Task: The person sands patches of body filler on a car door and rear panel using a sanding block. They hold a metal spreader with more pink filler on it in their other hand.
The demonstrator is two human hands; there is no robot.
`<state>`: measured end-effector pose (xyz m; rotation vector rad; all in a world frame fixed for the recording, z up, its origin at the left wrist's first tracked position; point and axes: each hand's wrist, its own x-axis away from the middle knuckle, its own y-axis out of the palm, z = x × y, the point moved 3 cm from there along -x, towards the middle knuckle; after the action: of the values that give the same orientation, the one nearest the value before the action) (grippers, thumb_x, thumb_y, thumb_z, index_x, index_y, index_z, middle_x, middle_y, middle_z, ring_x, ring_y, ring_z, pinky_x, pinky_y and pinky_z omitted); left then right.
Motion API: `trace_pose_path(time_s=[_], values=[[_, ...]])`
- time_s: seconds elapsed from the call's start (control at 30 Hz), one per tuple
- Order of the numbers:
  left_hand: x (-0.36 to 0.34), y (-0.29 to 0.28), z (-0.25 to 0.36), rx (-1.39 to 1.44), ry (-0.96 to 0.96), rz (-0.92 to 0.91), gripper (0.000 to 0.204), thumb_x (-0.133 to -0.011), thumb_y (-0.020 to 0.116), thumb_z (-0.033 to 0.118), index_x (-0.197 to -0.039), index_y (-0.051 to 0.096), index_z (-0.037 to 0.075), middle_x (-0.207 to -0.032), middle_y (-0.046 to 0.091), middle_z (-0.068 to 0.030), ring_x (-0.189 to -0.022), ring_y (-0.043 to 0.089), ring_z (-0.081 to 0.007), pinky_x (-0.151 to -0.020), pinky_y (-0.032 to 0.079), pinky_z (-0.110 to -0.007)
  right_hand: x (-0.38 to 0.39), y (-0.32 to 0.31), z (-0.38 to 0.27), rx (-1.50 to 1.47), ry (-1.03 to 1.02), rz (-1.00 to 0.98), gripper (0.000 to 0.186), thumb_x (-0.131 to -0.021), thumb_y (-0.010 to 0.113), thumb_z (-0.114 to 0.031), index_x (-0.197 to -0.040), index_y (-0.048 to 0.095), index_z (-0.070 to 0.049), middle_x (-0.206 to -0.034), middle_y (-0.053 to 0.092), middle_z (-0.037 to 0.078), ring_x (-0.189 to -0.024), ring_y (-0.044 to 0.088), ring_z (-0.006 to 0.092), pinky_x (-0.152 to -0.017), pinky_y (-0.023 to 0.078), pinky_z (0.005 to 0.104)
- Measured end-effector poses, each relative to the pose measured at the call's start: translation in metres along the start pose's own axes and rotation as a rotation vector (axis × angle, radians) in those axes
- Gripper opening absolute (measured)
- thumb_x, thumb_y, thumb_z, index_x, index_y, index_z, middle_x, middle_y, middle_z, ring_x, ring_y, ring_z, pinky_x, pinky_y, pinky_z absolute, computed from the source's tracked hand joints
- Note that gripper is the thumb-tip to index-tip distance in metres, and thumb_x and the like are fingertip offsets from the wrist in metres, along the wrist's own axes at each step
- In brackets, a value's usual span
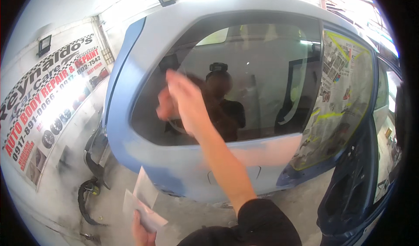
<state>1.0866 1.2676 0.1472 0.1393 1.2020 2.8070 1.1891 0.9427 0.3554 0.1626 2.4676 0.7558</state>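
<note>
My right hand (182, 98) is raised in front of the dark side window (262, 89) of a car. Its fingers look stretched out with the thumb apart and nothing in them, though motion blurs them; whether it touches the glass I cannot tell. At the lower left, my left hand (143, 233) pinches thin whitish sheets (146, 202), folded or overlapping, which look like paper. Below and around the window, the light blue body panel (192, 156) has dull grey-white and pinkish patches. The window mirrors a dark figure.
Newspaper masking (336, 93) edged with yellow tape covers the opening right of the window. A dark open door (349, 189) stands at the right. A black curved strip (85, 204) and a dark bumper-like part (96, 152) lie by the left wall, under a printed banner (56, 102).
</note>
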Motion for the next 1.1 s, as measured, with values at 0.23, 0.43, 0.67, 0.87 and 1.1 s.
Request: trace_pose_path(time_s=[0.23,0.43,0.67,0.87,1.1], values=[[-0.042,0.049,-0.022,-0.299,0.061,-0.209,0.044,-0.1,0.056,0.025,-0.137,0.047,0.004,-0.13,0.058,-0.0098,-0.117,0.058,-0.0255,-0.1,0.048,-0.045,0.168,-0.05,0.135,0.264,0.141,-0.305,0.055,-0.103,0.045,-0.041,-0.14,0.048,-0.001,-0.123,0.059,0.012,-0.115,0.056,0.0179,-0.095,0.048,0.0341],[-0.036,0.078,-0.052,-0.372,0.005,-0.176,0.045,-0.097,0.061,0.016,-0.137,0.046,0.003,-0.128,0.059,-0.0106,-0.115,0.059,-0.025,-0.093,0.052,-0.042,0.185,-0.047,0.132,0.029,0.367,-0.024,0.046,-0.102,0.047,-0.04,-0.12,0.061,0.0,-0.111,0.066,0.01,-0.098,0.06,0.0154,-0.084,0.049,0.0321],[-0.034,0.082,-0.051,-0.376,-0.055,-0.177,0.041,-0.098,0.059,0.021,-0.135,0.049,0.007,-0.124,0.06,-0.0067,-0.111,0.06,-0.0225,-0.093,0.051,-0.041,0.184,-0.096,0.133,0.173,0.258,0.429,0.031,-0.099,0.057,-0.021,-0.119,0.058,0.001,-0.105,0.067,0.009,-0.09,0.065,0.0179,-0.077,0.053,0.0324],[-0.068,0.094,-0.025,-0.165,0.037,-0.093,0.043,-0.102,0.054,0.031,-0.135,0.049,0.004,-0.127,0.058,-0.0061,-0.113,0.059,-0.0192,-0.095,0.049,-0.038,0.186,-0.092,-0.038,0.129,-0.167,0.699,0.028,-0.091,0.059,0.001,-0.119,0.059,0.002,-0.115,0.065,0.011,-0.102,0.064,0.0191,-0.087,0.053,0.0339],[-0.076,0.105,-0.032,-0.037,0.105,-0.274,0.044,-0.103,0.05,0.03,-0.138,0.044,0.003,-0.128,0.055,-0.0073,-0.115,0.056,-0.0212,-0.095,0.048,-0.039,0.213,-0.114,-0.108,0.474,-0.637,0.635,0.036,-0.092,0.055,0.003,-0.128,0.054,0.005,-0.123,0.061,0.015,-0.112,0.06,0.0237,-0.095,0.048,0.0376]])
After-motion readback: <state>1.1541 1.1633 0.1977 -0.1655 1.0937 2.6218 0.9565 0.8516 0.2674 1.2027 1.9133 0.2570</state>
